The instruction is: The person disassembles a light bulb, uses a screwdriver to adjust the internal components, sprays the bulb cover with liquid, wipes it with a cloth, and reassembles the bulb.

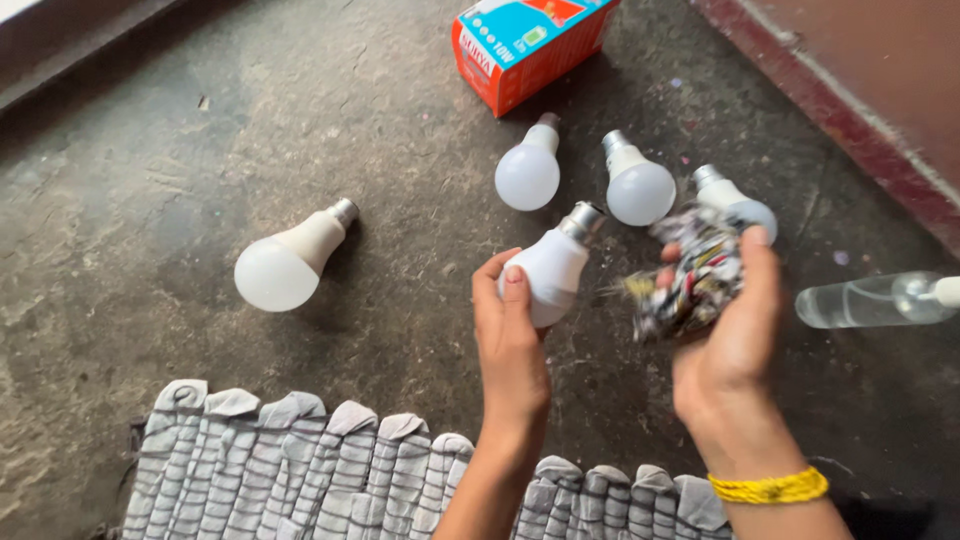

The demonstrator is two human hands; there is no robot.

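Note:
My left hand (508, 330) grips a white bulb (553, 265) by its dome, the metal cap pointing up and away. Right beside it, my right hand (735, 330) is closed on a crumpled patterned cloth (692, 275); a yellow band circles that wrist. Three more white bulbs lie on the dark floor: one far left (285, 260), one (530, 167) near the box, one (637, 182) to its right. Another bulb (738, 202) is partly hidden behind the cloth.
An orange and blue cardboard box (525, 45) lies at the top. A clear plastic spray bottle (875, 300) lies at the right. A grey woven mat (330, 465) spans the near edge. A dark red step (850, 90) rises at the upper right.

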